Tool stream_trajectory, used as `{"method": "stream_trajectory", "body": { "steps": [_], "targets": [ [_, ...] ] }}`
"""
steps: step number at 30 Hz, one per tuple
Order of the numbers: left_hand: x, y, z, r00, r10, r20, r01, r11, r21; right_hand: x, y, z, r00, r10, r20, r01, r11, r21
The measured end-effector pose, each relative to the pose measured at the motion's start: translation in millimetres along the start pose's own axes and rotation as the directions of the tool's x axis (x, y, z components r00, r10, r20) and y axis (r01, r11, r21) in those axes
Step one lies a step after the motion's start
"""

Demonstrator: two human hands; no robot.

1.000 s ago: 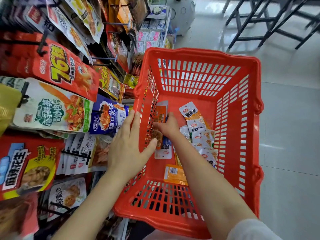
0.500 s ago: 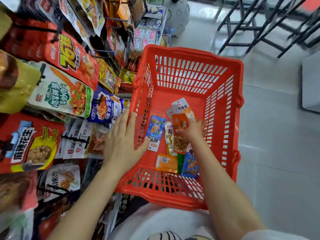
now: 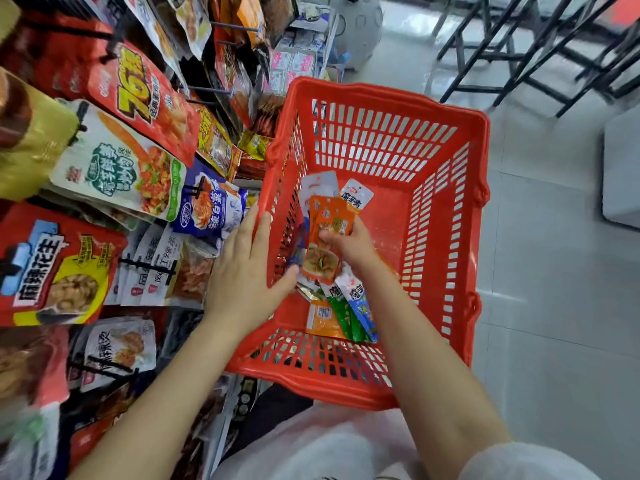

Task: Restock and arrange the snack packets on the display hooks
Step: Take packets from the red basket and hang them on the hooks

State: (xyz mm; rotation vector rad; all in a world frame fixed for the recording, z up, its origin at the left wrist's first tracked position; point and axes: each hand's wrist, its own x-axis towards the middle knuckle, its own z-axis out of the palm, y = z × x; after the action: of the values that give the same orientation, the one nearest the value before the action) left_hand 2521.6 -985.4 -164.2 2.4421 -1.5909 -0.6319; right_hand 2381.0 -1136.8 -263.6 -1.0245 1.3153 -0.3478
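A red basket (image 3: pixel 446 216) holds loose snack packets (image 3: pixel 349 306): orange, green, blue and white ones heaped along its left side and floor. Those under the heap are partly covered and hard to tell apart. On the left, larger packets hang on display hooks (image 3: pixel 197 188); the nearest ones are blurred and cut off by the frame edge. The left hand (image 3: pixel 242 271) lies flat with straight fingers against the basket's left wall, thumb inside. The right hand (image 3: pixel 353 244) pinches an orange packet (image 3: pixel 325 237) inside the basket.
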Motion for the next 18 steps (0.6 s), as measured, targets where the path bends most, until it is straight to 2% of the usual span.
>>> {"method": "stream_trajectory", "body": {
  "steps": [3, 5, 8, 11, 12, 15, 18],
  "targets": [
    [-2, 0, -1, 1.0, 0.005, 0.009, -0.005, 1.0, -0.023, -17, -13, -27, 0.998, -0.049, -0.05, 0.051, 0.998, 0.038],
    [-2, 1, -3, 1.0, 0.01, 0.012, -0.009, 0.999, -0.036, -30, -13, -44, 0.999, -0.033, -0.043, 0.032, 0.999, -0.024],
    [-6, 2, -4, 1.0, 0.009, 0.021, -0.008, 0.999, -0.037, -41, 7, -51, 0.998, 0.032, -0.053, -0.046, 0.95, -0.308],
    [-18, 0, -1, 1.0, 0.02, 0.009, -0.02, 1.0, -0.02, -50, 40, -45, 0.985, 0.118, -0.123, -0.167, 0.813, -0.558],
    [-22, 0, 0, 1.0, 0.025, 0.006, -0.025, 1.0, -0.014, -53, 47, -44, 0.98, 0.138, -0.146, -0.198, 0.785, -0.587],
    [-27, -2, 2, 1.0, 0.018, 0.022, -0.018, 1.0, -0.011, -56, 55, -43, 0.969, 0.192, -0.154, -0.246, 0.802, -0.545],
    [-23, -2, 3, 1.0, 0.011, 0.027, -0.011, 1.0, -0.022, -48, 52, -39, 0.971, 0.157, -0.181, -0.237, 0.743, -0.626]
  ]
}}
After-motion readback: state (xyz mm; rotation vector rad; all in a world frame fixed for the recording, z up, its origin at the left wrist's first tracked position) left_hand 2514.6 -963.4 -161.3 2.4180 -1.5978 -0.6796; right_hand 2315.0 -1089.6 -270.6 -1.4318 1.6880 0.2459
